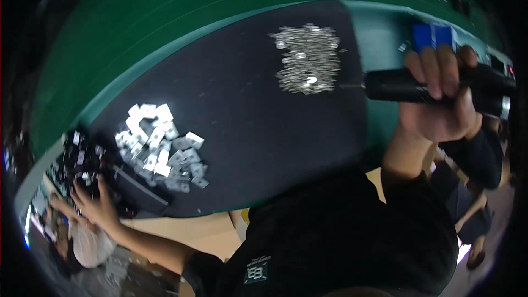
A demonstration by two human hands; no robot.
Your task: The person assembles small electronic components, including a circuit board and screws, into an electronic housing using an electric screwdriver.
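My right hand is raised at the right, fingers wrapped round a black electric screwdriver. Its thin bit points left, toward a dense pile of small silvery metal parts on the black mat. At the far left, my left hand reaches with spread fingers to the near edge of a dark heap of small black parts. Whether its fingertips touch any part is unclear. A loose pile of small flat whitish metal plates lies on the mat, right of that heap.
A blue box stands behind my right hand on the green surface. Beside the black heap lies a dark tray-like edge. Other people sit at both sides, one in a white top at the lower left.
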